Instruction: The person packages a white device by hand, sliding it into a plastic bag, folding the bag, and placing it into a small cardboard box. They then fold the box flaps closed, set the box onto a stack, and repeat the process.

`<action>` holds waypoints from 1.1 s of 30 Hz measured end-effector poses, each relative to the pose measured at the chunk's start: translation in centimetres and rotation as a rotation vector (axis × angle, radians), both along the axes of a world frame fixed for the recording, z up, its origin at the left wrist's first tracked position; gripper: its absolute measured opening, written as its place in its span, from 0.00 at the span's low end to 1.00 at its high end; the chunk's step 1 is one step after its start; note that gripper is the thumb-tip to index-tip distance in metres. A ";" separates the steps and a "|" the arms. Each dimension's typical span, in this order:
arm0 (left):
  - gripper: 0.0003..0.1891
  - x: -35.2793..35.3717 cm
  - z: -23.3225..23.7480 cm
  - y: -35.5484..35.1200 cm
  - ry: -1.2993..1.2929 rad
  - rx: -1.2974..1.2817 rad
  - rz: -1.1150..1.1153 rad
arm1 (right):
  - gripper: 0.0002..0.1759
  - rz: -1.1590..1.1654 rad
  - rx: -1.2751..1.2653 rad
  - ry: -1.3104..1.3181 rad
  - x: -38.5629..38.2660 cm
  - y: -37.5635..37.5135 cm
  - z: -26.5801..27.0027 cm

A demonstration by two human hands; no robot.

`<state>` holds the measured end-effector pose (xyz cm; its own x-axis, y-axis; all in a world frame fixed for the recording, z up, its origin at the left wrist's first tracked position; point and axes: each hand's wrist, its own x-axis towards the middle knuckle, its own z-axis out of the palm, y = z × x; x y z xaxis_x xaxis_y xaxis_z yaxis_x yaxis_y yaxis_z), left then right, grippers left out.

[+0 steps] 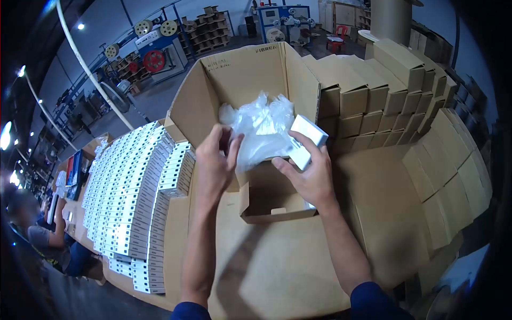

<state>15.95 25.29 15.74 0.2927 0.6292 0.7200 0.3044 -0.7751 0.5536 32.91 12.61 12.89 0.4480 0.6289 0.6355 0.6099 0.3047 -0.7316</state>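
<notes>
My right hand [314, 178] is closed round a small white box [308, 140], in front of the large open carton's right side. My left hand [216, 157] is raised at the left edge of a crumpled clear plastic bag [261, 128], with its thumb and fingers curled. Whether they pinch the plastic cannot be made out. The bag bulges out of the large open carton [248, 69]. Below my hands a small open brown box [280, 216] stands on the cardboard-covered table [272, 266]; its inside is dark.
Rows of stacked small white boxes [128, 186] fill the left of the table. Brown cartons [368, 101] are stacked behind at the right, with more [453, 181] along the right edge. A person [45, 229] sits at the far left. Machines [160, 50] stand behind.
</notes>
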 end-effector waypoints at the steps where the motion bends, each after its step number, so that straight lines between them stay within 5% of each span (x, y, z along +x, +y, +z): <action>1: 0.10 -0.8 -0.3 -1.8 0.009 -0.015 0.006 | 0.30 0.003 0.022 0.004 -0.5 -0.2 -0.1; 3: 0.10 -2.2 -1.3 -5.1 -0.034 -0.094 -0.011 | 0.32 0.063 0.007 0.066 -1.4 -0.7 -0.4; 6: 0.09 -4.3 -2.5 -9.7 -0.076 -0.220 -0.052 | 0.20 0.201 -0.040 0.239 -3.6 -2.6 -1.8; 10: 0.09 -6.4 -7.4 -14.0 -0.713 -0.660 -0.272 | 0.19 0.252 -0.134 0.455 -6.5 -7.2 -3.5; 14: 0.07 -8.4 -9.0 -17.4 -0.699 -0.770 -0.264 | 0.19 0.178 -0.155 0.360 -9.3 -11.6 -5.7; 17: 0.08 -10.7 -7.6 -18.8 -0.340 -0.780 -0.262 | 0.17 0.202 -0.208 0.348 -10.5 -14.5 -6.2; 25: 0.08 -12.9 -12.3 -20.6 -0.712 -0.779 -0.399 | 0.17 0.201 -0.233 0.557 -12.1 -19.6 -9.7; 28: 0.09 -13.4 -10.5 -21.2 -0.839 -1.015 -0.509 | 0.15 0.252 -0.284 0.458 -11.5 -20.7 -10.1; 29: 0.13 -15.0 -11.5 -20.1 -0.721 -1.117 -0.710 | 0.14 0.285 -0.309 0.399 -11.3 -21.1 -9.9; 33: 0.13 -15.9 -11.6 -19.9 -0.027 -1.113 -0.665 | 0.11 0.432 -0.394 0.159 -9.9 -20.8 -7.9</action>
<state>0.05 5.44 4.19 0.7719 0.6304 -0.0820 0.0194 0.1056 0.9942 23.03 -8.19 4.97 0.1694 0.9496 0.2637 0.3655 0.1880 -0.9116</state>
